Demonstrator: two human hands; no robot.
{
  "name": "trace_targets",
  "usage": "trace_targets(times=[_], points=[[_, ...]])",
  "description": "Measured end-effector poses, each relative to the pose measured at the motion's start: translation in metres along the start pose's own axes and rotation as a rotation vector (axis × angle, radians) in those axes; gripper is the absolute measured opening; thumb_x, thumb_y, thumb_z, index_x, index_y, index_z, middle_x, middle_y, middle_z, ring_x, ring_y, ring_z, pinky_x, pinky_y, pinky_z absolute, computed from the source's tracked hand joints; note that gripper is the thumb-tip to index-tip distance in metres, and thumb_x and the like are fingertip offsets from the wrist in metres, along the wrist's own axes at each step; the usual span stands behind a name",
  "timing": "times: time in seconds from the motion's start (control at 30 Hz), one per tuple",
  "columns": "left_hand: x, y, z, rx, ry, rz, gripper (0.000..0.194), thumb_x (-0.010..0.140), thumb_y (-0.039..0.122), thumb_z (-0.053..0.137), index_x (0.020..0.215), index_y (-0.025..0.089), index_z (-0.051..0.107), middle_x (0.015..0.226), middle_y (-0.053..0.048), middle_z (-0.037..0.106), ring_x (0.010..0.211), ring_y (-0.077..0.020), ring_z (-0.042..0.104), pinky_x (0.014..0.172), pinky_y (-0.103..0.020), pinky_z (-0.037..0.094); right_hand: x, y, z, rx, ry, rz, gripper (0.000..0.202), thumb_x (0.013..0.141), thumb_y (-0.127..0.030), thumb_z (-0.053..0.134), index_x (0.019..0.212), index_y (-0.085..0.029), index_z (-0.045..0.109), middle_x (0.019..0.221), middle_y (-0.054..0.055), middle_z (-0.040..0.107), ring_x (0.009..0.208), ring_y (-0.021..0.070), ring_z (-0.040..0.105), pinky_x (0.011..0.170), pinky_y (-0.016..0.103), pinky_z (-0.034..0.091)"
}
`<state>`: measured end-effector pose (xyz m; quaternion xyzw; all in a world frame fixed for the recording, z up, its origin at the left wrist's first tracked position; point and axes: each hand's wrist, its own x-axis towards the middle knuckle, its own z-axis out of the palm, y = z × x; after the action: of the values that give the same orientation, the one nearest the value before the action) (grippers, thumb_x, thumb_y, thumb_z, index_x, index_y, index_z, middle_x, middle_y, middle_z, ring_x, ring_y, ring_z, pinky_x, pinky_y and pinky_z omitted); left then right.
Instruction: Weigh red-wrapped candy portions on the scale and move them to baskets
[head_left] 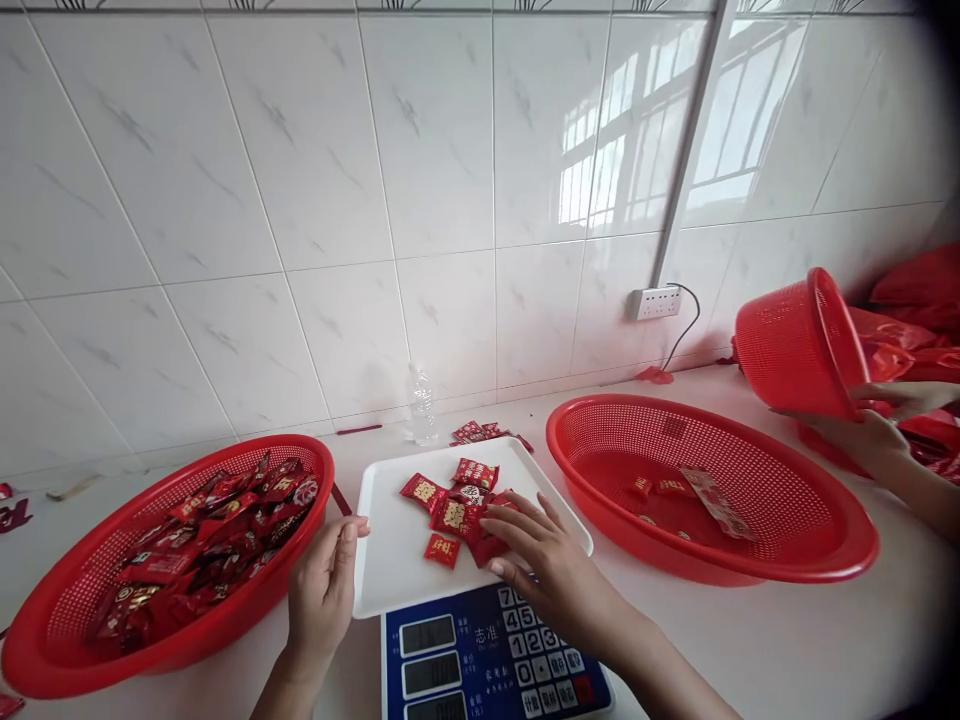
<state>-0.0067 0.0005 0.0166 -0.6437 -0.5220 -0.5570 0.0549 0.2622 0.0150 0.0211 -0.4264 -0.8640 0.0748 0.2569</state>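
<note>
A white tray point(390, 520) rests on the scale point(480, 650), tilted a little in view. My left hand point(326, 575) is closed on the tray's left edge, its thumb along the rim. Several small red snack packets point(454, 515) with gold and white print lie in the middle of the tray. Over the right-hand packets is my right hand point(547, 560), fingers spread and fingertips touching them; its palm hides part of the pile. The scale's blue panel shows displays on the left and number keys on the right.
A red basket point(22, 655) full of packets stands left, another red basket point(847, 560) with a few packets right. At far right, another person's hands point(870, 430) hold a tipped red basket point(787, 340). Behind the tray are a clear bottle point(422, 405) and loose packets point(480, 432).
</note>
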Motion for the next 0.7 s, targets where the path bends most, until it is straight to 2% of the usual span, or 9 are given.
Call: trace_targets(times=[0.13,0.33,0.5,0.7], points=[[0.0,0.002,-0.001,0.024,-0.023,0.021,0.03,0.091,0.039,0.045,0.083,0.019,0.066,0.077,-0.006,0.074,0.073,-0.0192,0.071,0.064,-0.025,0.058,-0.008,0.023,-0.003,-0.017,0.063,0.037,0.036,0.094,-0.037,0.048,0.125,-0.025,0.059,0.13,0.008,0.059,0.131,0.0316,0.043,0.104,0.06,0.036],[-0.004,-0.005,-0.003,0.034,-0.065,-0.01,0.028,0.091,0.037,0.047,0.085,0.019,0.067,0.081,-0.006,0.073,0.079,-0.0193,0.07,0.069,-0.026,0.057,-0.011,0.031,-0.01,-0.001,-0.057,0.021,0.035,0.09,-0.035,0.055,0.123,-0.025,0.061,0.133,0.01,0.056,0.124,0.0303,0.051,0.104,0.059,0.037],[-0.008,-0.017,-0.003,-0.027,0.008,-0.125,0.027,0.093,0.036,0.046,0.088,0.02,0.068,0.084,-0.004,0.072,0.083,-0.0177,0.068,0.078,-0.026,0.055,-0.009,0.037,-0.006,-0.024,-0.026,-0.036,0.036,0.087,-0.032,0.057,0.122,-0.026,0.062,0.131,0.009,0.059,0.117,0.0302,0.057,0.1,0.056,0.044],[-0.013,-0.038,0.004,-0.135,0.151,-0.358,0.034,0.092,0.045,0.046,0.083,0.019,0.067,0.084,-0.005,0.072,0.084,-0.019,0.068,0.078,-0.028,0.056,-0.012,0.051,0.005,-0.167,0.069,-0.2,0.037,0.089,-0.044,0.055,0.118,-0.024,0.066,0.123,0.01,0.064,0.112,0.0298,0.061,0.099,0.052,0.048]])
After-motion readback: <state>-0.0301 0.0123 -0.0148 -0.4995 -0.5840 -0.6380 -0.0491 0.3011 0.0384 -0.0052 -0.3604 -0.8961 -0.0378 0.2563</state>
